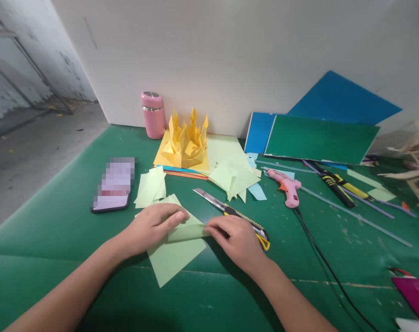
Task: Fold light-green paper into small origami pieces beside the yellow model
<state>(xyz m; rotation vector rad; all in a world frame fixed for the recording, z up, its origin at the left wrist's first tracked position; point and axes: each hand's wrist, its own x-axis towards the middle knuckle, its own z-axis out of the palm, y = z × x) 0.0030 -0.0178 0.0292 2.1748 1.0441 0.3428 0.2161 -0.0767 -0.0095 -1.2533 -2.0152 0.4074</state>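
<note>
A pale green folded paper strip (190, 233) lies over a flat sheet of pale green paper (176, 262) on the green table. My right hand (239, 237) pinches the strip's right end between thumb and fingers. Over the left end of the strip rests my left hand (157, 226), its thumb and fingers stretched out across the paper; some fingertips are hidden. Just behind my right hand lies a utility knife (237, 212) with its blade out, pointing left. Smaller pale green pieces (150, 186) are beyond my left hand.
Further back, a yellow folded-paper crown (188, 145) sits on stacked paper beside a pink flask (153, 115). A phone (115, 184) lies at left. To the right are a pink glue gun (287, 186) with a trailing cord (320, 256), glue sticks (354, 214) and pliers (335, 186).
</note>
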